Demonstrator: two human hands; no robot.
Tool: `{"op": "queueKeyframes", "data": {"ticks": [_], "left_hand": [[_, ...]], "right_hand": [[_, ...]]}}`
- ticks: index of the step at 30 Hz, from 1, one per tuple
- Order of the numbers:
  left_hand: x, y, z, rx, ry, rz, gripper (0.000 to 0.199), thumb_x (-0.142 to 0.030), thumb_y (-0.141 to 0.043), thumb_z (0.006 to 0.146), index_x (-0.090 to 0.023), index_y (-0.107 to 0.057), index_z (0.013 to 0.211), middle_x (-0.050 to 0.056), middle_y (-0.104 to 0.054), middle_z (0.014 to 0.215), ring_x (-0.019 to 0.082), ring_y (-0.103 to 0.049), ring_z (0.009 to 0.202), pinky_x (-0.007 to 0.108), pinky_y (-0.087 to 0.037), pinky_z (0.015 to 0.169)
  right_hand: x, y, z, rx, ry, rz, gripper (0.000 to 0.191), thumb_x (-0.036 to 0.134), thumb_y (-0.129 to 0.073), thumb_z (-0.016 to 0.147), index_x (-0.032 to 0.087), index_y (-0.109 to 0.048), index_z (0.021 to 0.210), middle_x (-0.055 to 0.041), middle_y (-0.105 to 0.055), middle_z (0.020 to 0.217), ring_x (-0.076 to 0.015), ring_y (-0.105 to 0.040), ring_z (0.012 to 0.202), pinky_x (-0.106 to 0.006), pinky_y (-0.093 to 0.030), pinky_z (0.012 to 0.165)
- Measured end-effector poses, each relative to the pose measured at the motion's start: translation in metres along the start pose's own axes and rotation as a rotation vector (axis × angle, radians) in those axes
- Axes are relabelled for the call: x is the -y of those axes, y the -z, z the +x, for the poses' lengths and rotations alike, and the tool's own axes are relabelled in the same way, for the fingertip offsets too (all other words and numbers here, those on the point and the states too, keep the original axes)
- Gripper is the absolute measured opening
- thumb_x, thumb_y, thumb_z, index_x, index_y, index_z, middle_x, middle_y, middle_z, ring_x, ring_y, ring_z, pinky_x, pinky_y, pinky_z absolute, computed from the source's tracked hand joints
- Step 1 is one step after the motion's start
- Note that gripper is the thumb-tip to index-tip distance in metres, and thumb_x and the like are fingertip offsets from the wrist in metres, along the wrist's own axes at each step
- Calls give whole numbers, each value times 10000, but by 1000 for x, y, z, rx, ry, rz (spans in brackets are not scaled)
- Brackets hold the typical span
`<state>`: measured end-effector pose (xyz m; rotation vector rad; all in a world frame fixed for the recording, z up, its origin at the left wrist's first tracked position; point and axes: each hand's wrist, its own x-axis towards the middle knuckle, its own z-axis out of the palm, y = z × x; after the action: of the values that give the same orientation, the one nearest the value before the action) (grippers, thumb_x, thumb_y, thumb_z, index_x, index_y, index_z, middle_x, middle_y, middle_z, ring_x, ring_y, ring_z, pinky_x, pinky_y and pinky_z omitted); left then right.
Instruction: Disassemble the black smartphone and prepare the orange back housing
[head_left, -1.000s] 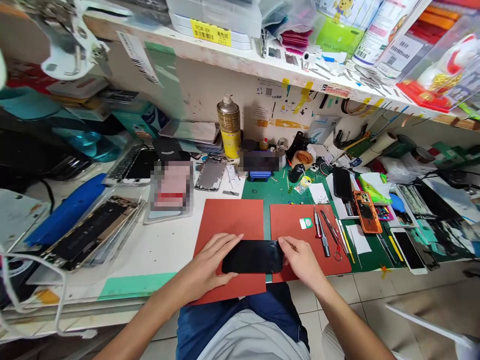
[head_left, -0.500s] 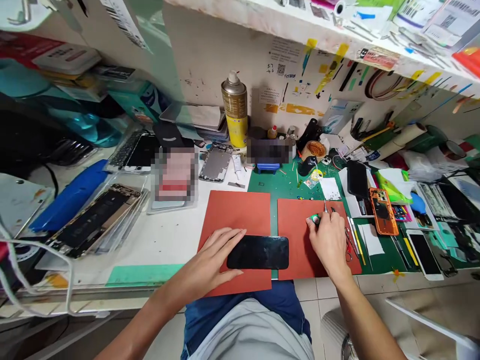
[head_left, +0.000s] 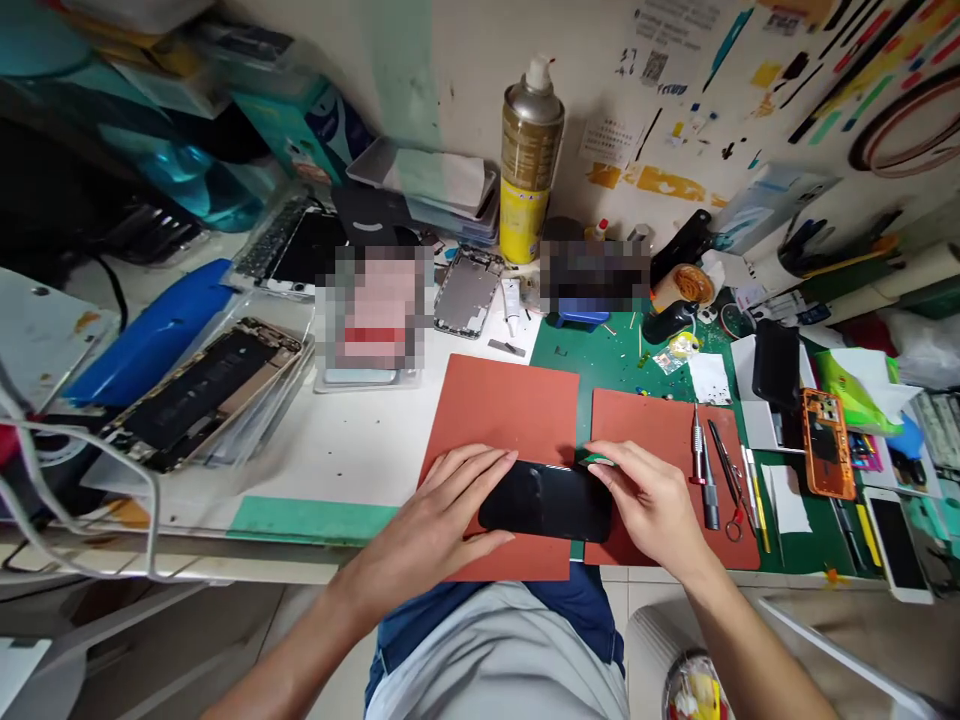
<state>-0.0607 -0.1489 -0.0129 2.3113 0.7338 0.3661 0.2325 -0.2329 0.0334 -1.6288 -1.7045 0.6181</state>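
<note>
A black smartphone lies screen up across two reddish-brown mats. My left hand grips its left end, fingers along the far edge and thumb at the near edge. Between the thumb and fingers of my right hand is a small green pry pick, held at the phone's far edge near the right corner. Part of the pick is hidden by the fingers. To the right of that hand, a screwdriver, tweezers and scissors rest on the right mat.
An opened phone body lies far left beside a blue pouch. Behind the mats stands a yellow spray can. On the right are an orange phone frame and a white phone.
My right hand has moved left from the tools to the phone's far edge, carrying the green pick. My left hand stays on the phone. The camera view has shifted.
</note>
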Motion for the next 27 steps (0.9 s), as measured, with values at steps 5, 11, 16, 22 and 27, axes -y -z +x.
{"op": "queueKeyframes", "data": {"ticks": [5,11,16,22,27], "left_hand": [[3,-1,-1,-39,-46,-6,842,-322,-751,1031,-308,-288,1735,139,-596,1576,342,-526,1462,509,-519,1182],[0,1,1,-89,-83,33,828,-318,-731,1049,-252,-283,1742,150,-646,1518,334,-572,1399,484,-502,1165],[-2,1,3,-102,-95,63,845,-334,-722,1055,-237,-256,1753,163,-679,1474,350,-597,1370,487,-514,1133],[-2,1,4,-103,-102,63,857,-336,-717,1058,-239,-236,1760,169,-697,1462,354,-620,1343,508,-536,1118],[-1,0,3,-111,-92,56,867,-335,-733,1044,-254,-252,1761,168,-705,1459,356,-642,1330,505,-551,1113]], "right_hand": [[-1,-11,9,50,58,-108,209,208,-546,1128,240,-709,1255,-71,-781,974,-208,-728,800,-321,-587,741],[-1,-13,9,69,106,-143,269,126,-569,1108,211,-714,1318,-56,-734,887,-199,-693,758,-308,-555,692],[-2,-16,6,71,134,-163,333,101,-534,1109,226,-694,1373,-63,-732,898,-212,-679,776,-337,-558,701],[-3,-15,6,92,123,-134,340,95,-552,1105,236,-684,1384,-78,-763,962,-222,-704,821,-358,-575,734],[-3,-15,6,95,147,-158,376,87,-533,1101,251,-676,1407,-80,-777,986,-227,-720,833,-361,-588,744]]}}
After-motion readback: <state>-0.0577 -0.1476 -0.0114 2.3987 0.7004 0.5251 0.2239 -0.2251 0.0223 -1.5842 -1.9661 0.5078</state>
